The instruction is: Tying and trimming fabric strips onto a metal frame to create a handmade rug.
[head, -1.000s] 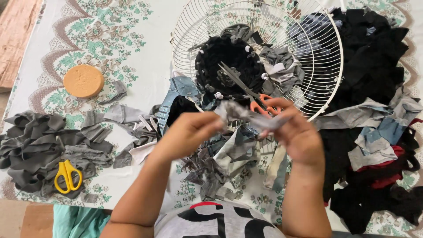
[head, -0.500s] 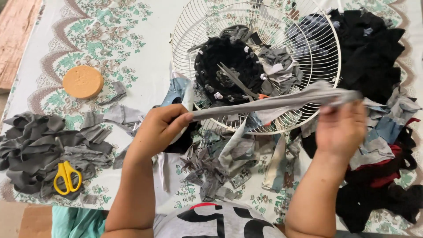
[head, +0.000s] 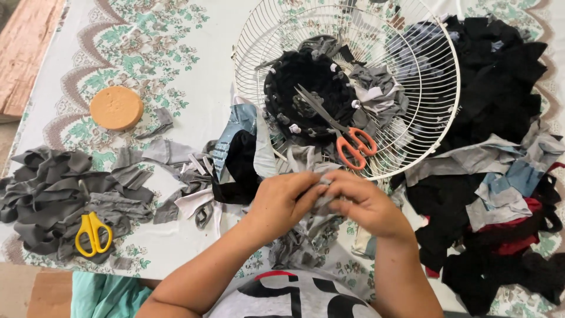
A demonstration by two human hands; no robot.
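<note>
Here, the left hand (head: 282, 203) and right hand (head: 365, 203) meet at the table's six o'clock edge, both pinching a bunched grey fabric strip (head: 322, 200). Orange-handled scissors (head: 347, 141) lie at twelve o'clock in the white wire fan guard (head: 435, 59).

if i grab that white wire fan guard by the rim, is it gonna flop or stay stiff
The white wire fan guard probably stays stiff: its thin wires keep an even dome shape. It likely feels light, being mostly open gaps. Lifting it would probably tip out the orange-handled scissors and black woven fabric resting loose inside it.
</note>
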